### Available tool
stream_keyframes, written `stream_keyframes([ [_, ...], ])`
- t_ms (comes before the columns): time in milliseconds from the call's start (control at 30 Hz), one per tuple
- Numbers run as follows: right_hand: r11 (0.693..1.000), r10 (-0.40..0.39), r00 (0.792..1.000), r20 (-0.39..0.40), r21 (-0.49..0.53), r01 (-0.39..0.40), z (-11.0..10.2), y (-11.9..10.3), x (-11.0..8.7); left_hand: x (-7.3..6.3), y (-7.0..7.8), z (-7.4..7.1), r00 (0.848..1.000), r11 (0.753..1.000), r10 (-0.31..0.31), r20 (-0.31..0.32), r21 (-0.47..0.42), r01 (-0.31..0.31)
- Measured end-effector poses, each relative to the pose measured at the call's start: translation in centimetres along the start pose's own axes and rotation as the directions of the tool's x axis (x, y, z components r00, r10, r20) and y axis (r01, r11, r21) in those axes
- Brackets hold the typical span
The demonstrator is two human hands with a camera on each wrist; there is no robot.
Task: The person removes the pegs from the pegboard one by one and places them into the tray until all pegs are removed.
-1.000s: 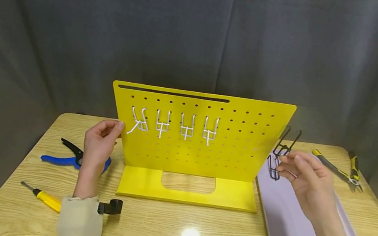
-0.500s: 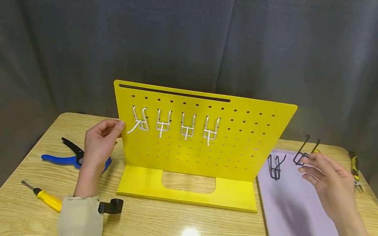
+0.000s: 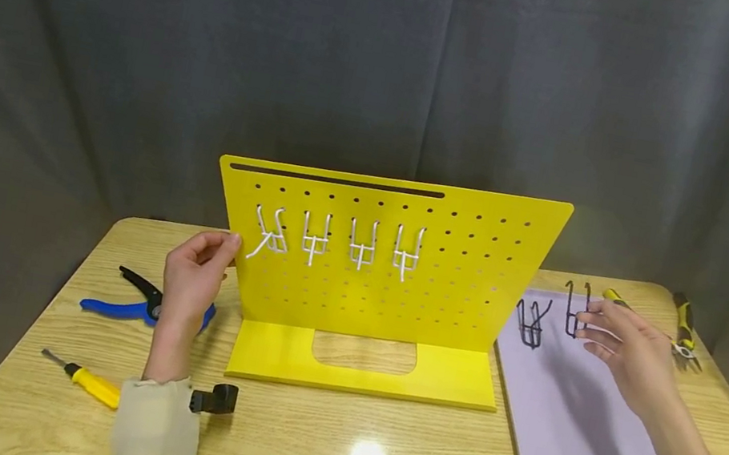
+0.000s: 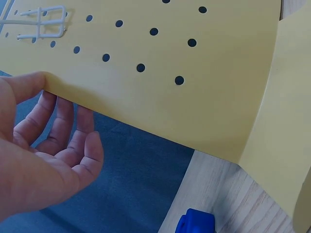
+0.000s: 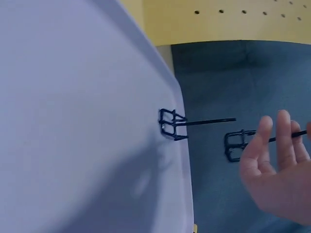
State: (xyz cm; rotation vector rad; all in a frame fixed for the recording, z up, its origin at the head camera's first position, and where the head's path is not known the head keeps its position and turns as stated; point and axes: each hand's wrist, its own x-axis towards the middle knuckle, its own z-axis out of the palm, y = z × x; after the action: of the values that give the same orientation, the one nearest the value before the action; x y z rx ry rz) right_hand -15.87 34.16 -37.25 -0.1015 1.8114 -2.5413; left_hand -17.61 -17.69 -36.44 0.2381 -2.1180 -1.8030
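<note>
My left hand (image 3: pixel 192 282) pinches the left edge of a yellow pegboard (image 3: pixel 363 321) between thumb and fingers; the left wrist view has the thumb on the front face and the fingertips behind. Several white wire hooks (image 3: pixel 312 251) hang in a row on the board, the leftmost one askew. Over the far part of a lilac tray (image 3: pixel 560 449), my right hand (image 3: pixel 637 361) holds a black wire pegboard hook (image 3: pixel 569 300) in its fingertips, prongs up. Its frame (image 5: pixel 227 145) sticks out past the fingers in the right wrist view. Another black hook (image 3: pixel 531 336) lies in the tray.
Blue-handled cutters (image 3: pixel 116 309) and a yellow screwdriver (image 3: pixel 97 385) lie on the wooden table (image 3: pixel 288 450) at left. Behind the tray at right are yellow-and-black pliers (image 3: pixel 683 320) and a second yellow-handled tool (image 3: pixel 616 297). A dark curtain (image 3: pixel 394 62) hangs behind.
My right hand has carried the black hook rightward, away from the board's edge, then slightly down and left, and the hook's prongs have turned more upright. The left hand has stayed on the board.
</note>
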Motion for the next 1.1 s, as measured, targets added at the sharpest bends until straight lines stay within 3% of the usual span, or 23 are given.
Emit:
stream_keyframes([
  [133, 0.987, 0.065, 0.995, -0.081, -0.143, -0.076, -0.4, 0.5, 0.5, 0.0, 0.0, -0.1, 1.0, 1.0, 0.001, 0.003, -0.007, -0.001],
  [233, 0.977, 0.101, 0.988, -0.114, -0.179, -0.12, -0.9, 0.8, 0.7, 0.0, 0.0, -0.1, 1.0, 1.0, -0.002, 0.003, -0.005, 0.002],
  [500, 0.974, 0.136, 0.976, -0.168, -0.159, -0.163, -2.1, 1.5, 1.3, 0.0, 0.0, 0.0, 1.0, 1.0, -0.013, 0.004, -0.003, 0.013],
  [800, 0.942, 0.273, 0.94, -0.205, -0.142, -0.305, -2.0, 1.8, 2.5, 0.0, 0.0, -0.1, 1.0, 1.0, -0.01, -0.005, 0.009, 0.01],
  [1100, 0.933, 0.302, 0.934, -0.193, -0.14, -0.331, -2.2, 2.3, 3.1, 0.0, 0.0, -0.1, 1.0, 1.0, -0.009, -0.003, 0.005, 0.009],
])
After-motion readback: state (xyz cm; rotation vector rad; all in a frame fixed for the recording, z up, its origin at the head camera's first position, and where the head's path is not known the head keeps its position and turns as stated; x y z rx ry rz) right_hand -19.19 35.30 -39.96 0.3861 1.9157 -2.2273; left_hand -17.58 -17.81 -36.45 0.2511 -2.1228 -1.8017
